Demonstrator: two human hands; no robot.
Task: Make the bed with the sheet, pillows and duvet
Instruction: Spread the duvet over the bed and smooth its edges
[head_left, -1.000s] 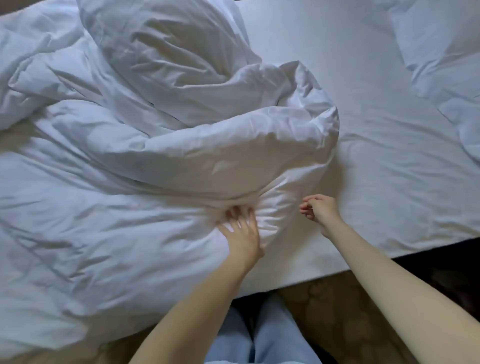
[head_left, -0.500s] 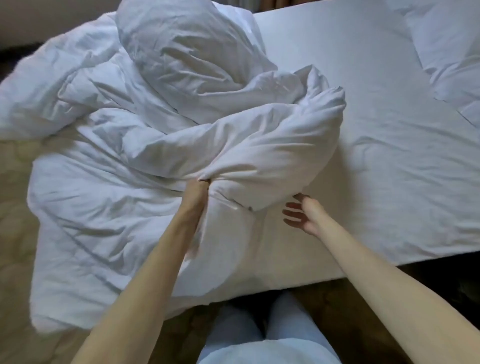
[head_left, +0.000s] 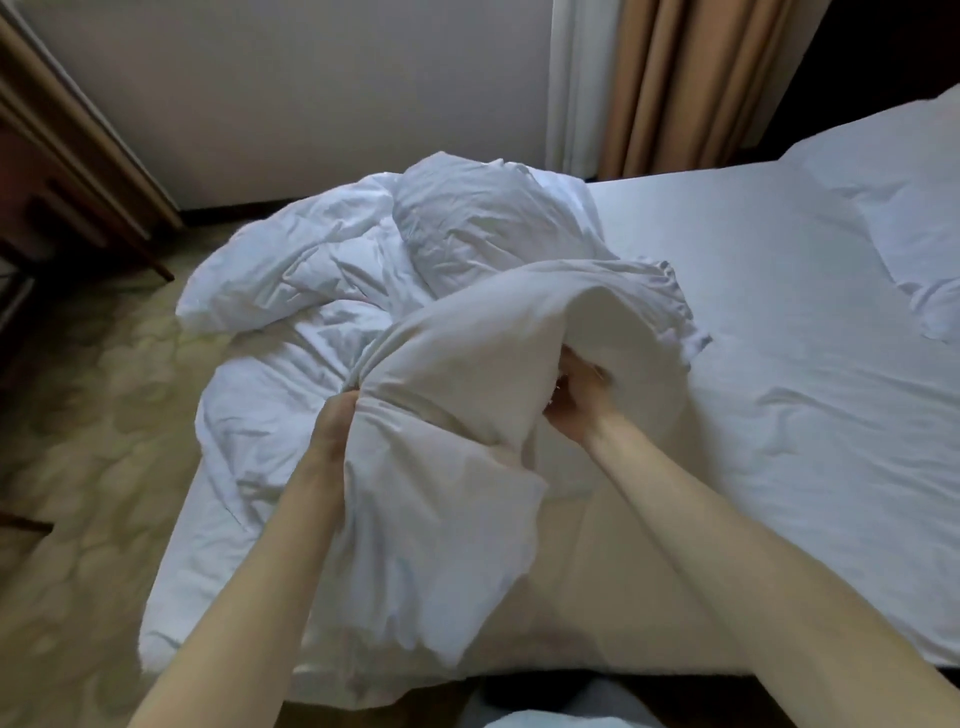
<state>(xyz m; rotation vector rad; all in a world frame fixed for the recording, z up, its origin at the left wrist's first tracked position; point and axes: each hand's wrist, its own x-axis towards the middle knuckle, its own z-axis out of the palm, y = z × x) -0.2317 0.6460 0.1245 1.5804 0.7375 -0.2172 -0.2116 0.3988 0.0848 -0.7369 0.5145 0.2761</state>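
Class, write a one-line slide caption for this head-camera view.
Left hand grips the crumpled duvet while right hand reaches under its lifted fold.

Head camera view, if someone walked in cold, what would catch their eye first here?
First, the rumpled white duvet, heaped at the bed's left end and spilling onto the patterned carpet. At centre, the left hand grips a lifted fold of it while the right hand reaches under that fold, its grasp blurred. To the right lies the smooth sheet, with a pillow at the far right edge.
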